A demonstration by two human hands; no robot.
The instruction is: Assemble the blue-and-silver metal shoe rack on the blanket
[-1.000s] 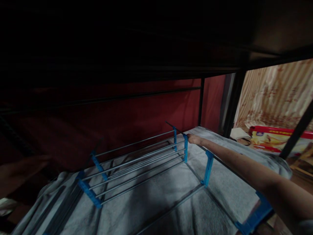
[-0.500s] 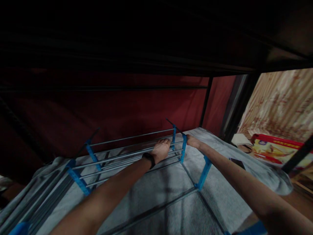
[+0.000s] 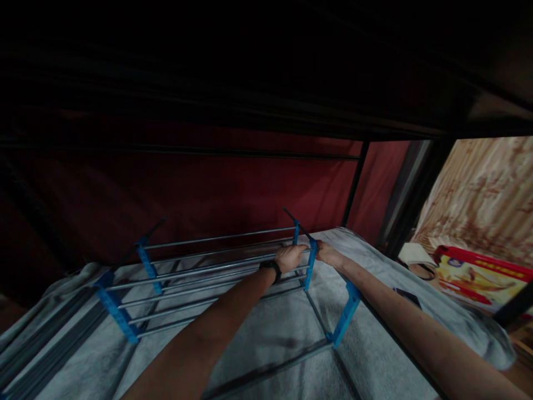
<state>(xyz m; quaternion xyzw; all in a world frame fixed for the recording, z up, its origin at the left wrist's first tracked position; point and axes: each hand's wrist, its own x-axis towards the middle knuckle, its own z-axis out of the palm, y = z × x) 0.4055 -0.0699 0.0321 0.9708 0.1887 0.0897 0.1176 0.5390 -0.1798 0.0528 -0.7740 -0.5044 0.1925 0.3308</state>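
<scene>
A rack of grey metal rods (image 3: 208, 275) joined by blue plastic brackets lies on a grey cloth (image 3: 266, 344) under a dark frame. My left hand (image 3: 289, 256), with a black band at the wrist, closes over the rods beside the far right blue bracket (image 3: 310, 261). From the other side of that same bracket, my right hand (image 3: 327, 253) grips its top. Another blue bracket (image 3: 345, 314) stands nearer me on the right, and a third blue bracket (image 3: 116, 311) holds the rods' left ends.
A dark red fabric wall (image 3: 208, 194) closes the back. Black posts (image 3: 403, 194) stand at the right. Beyond them lie a red and yellow box (image 3: 478, 278) and a patterned curtain (image 3: 483, 189). A dark flat object (image 3: 408, 297) rests on the cloth.
My left arm came into view and reached to the rods, then slid right until it meets the bracket. My right hand has stayed on the bracket. The view shifted slightly.
</scene>
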